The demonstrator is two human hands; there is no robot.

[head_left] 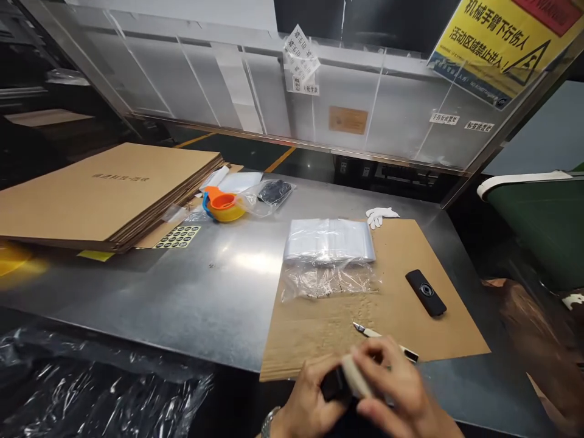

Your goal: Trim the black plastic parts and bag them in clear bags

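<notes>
Low in the head view, my left hand (310,395) is closed around a small black object (334,383), partly hidden by the fingers. My right hand (399,386) pinches a beige, pad-like piece (356,376) against or right beside it; motion blurs both, so their kinds cannot be made out. Just beyond the right hand lies a craft knife (365,330) with a pale handle, partly covered by that hand. It rests on a brown cardboard sheet (310,328). Farther up the cardboard is a stack of clear plastic bags (328,240).
A black device with a round dial (426,292) and a white glove (381,216) lie to the right. Flat cardboard boxes (114,188), a sticker sheet (180,237) and an orange and yellow tape holder (223,207) are leftward. A clear panel (182,79) hangs behind the metal table (205,304).
</notes>
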